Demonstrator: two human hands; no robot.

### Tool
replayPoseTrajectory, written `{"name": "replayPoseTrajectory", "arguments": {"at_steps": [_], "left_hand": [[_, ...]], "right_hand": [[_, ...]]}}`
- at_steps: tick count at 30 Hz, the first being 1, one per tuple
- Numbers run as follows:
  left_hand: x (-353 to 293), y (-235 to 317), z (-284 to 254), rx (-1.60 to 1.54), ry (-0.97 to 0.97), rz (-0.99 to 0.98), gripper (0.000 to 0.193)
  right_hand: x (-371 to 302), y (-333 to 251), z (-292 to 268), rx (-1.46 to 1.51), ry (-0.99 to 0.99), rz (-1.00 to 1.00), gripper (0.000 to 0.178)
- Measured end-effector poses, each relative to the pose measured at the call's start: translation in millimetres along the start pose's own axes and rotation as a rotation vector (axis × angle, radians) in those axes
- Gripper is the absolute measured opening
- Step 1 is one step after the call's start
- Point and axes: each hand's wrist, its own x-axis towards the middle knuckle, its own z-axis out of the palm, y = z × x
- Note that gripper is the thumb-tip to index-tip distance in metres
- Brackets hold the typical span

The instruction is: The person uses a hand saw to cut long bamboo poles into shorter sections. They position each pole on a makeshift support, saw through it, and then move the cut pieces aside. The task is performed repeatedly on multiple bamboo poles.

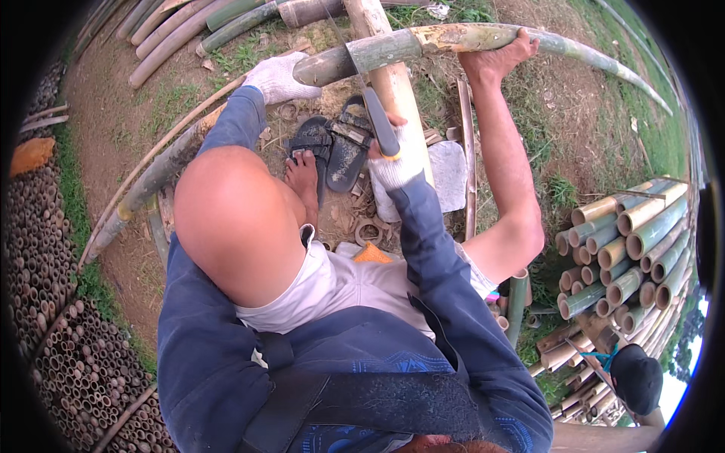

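A long bamboo pole (385, 50) lies crosswise over a thick pale bamboo support (390, 89). My left hand (281, 78), in a white knit glove, is closed round the pole's left end. My right hand (398, 157), gloved with bare fingertips showing, grips the grey handle of a handsaw (380, 121) with a yellow end. The saw's thin blade runs up and away across the pole, just left of the support, touching the bamboo. Farther right, my bare right foot (498, 57) presses on the pole.
Black sandals (340, 151) lie by my left foot (303, 181), with a pale stone block (442, 177) beside the support. Cut bamboo is stacked at right (627, 249), and many short tubes (45, 257) fill the left side. Another person's dark cap (637, 377) shows lower right.
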Motion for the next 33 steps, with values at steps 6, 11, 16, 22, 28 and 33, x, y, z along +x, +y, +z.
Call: {"name": "replayPoseTrajectory", "arguments": {"at_steps": [6,11,16,22,28,33], "left_hand": [[7.8,-9.2,5.5,-0.034,-0.010,-0.002,0.098],[6.2,-4.2,0.1,-0.067,-0.062,-0.060,0.102],[4.9,8.5,-13.2,-0.096,-0.118,-0.036,0.100],[12.3,-4.8,-1.8,-0.127,-0.061,-0.037,0.095],[20.6,-19.9,5.1,-0.170,-0.091,-0.007,0.092],[18.7,-9.2,-5.1,-0.130,-0.089,-0.007,0.092]], "right_hand": [[-184.2,-49.5,-78.6,-0.137,0.023,-0.156,0.058],[-62.0,-26.0,-23.3,0.109,0.016,0.184,0.068],[5.7,10.7,13.8,-0.029,0.085,-0.055,0.068],[-175.7,-54.7,-65.5,-0.041,0.080,-0.049,0.062],[-72.9,-37.9,-31.4,0.551,0.085,0.404,0.056],[9.1,10.1,8.0,-0.113,0.045,-0.007,0.067]]}}
